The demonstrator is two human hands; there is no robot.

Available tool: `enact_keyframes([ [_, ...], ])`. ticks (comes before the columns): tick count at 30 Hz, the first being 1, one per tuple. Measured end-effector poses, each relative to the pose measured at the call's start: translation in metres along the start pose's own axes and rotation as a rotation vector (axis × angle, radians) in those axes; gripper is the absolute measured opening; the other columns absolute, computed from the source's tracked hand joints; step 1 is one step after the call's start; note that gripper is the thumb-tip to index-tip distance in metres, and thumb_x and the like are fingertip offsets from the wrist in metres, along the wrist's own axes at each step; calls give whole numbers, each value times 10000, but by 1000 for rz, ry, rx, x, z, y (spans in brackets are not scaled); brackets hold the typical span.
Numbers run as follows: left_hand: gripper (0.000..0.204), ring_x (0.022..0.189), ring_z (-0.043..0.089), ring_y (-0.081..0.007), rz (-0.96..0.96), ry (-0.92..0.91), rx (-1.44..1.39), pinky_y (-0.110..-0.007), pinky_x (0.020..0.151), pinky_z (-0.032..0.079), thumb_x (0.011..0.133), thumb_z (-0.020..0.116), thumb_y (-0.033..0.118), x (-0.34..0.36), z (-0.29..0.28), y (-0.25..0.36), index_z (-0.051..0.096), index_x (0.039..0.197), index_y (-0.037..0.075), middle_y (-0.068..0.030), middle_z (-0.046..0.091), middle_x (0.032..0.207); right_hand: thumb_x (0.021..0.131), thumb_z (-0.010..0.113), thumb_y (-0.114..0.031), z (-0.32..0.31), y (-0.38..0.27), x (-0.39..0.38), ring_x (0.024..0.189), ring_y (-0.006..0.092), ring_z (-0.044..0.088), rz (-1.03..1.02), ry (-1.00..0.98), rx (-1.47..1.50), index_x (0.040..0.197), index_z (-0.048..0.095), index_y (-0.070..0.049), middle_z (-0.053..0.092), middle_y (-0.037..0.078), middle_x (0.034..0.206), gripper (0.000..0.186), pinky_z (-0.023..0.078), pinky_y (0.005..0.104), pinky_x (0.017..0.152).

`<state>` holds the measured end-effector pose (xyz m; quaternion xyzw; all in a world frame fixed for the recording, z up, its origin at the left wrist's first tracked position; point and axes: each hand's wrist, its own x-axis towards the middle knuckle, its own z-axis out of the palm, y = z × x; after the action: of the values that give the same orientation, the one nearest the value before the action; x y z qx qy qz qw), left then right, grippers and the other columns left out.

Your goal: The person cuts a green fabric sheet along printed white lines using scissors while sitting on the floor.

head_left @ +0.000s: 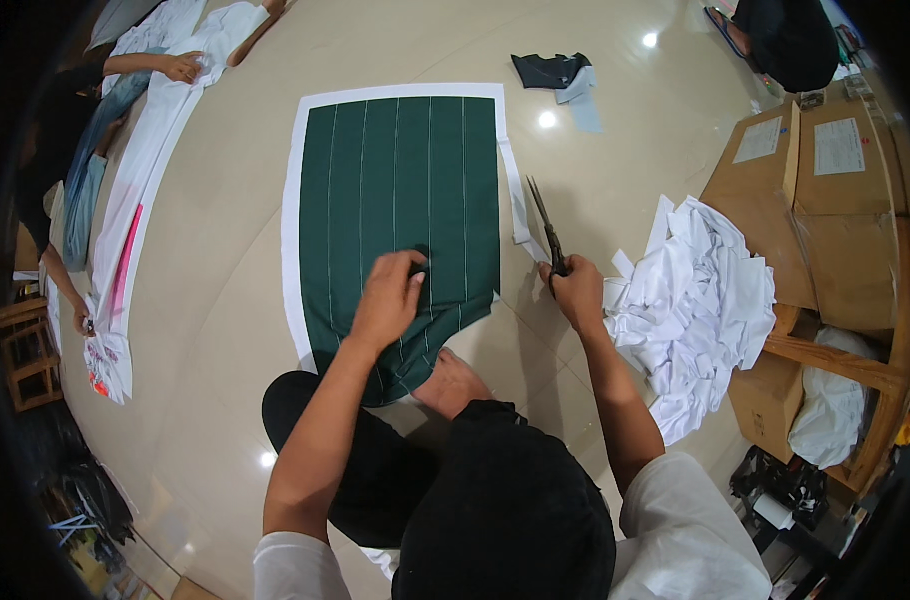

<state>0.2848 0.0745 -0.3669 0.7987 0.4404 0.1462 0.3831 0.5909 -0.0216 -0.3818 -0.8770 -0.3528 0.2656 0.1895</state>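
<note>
A dark green cloth (405, 180) with thin pale lengthwise lines lies on the floor before me, a white border (293, 220) showing along its left, top and part of its right. My left hand (387, 300) is over its lower middle, fingers curled beside a small dark patch; whether they pinch anything is hidden. My right hand (577, 292) grips black scissors (545, 222) by the handles, right of the cloth, blades pointing away and slightly apart. A narrow white strip (516, 195) trails from the cloth's right edge toward the scissors. The near right corner is rumpled beside my bare foot (453, 385).
Right of me lies a heap of white scraps (690, 310), with cardboard boxes (750, 200) and a wooden shelf (835, 365) beyond. Dark and grey scraps (555, 72) lie farther off. At left, another person's hands (182, 68) work on long white cloth (165, 130). Someone sits at far right.
</note>
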Motion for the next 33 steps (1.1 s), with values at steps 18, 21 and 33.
enact_keyframes([
  [18, 790, 1478, 190, -593, -108, -516, 498, -671, 1096, 404, 919, 661, 556, -70, 9, 42, 430, 1554, 146, -291, 230, 1619, 824, 803, -421, -16, 97, -89, 705, 383, 667, 11, 154, -110, 816, 647, -19, 669, 180, 739, 431, 511, 467, 666],
  [21, 683, 1390, 378, -562, -145, -541, 452, -590, 1055, 479, 963, 619, 534, -81, 8, 43, 506, 1490, 115, -291, 383, 1509, 812, 821, -393, -17, 115, -111, 694, 376, 662, 33, 115, -143, 805, 642, -17, 669, 174, 728, 416, 508, 455, 659],
  [33, 567, 1403, 429, -432, 20, -125, 369, -573, 1120, 388, 985, 637, 347, 13, -14, 8, 476, 1469, 99, -206, 494, 1458, 824, 843, -322, -23, 71, -122, 617, 211, 604, 50, 208, 97, 825, 651, -16, 636, 96, 676, 362, 490, 365, 621],
])
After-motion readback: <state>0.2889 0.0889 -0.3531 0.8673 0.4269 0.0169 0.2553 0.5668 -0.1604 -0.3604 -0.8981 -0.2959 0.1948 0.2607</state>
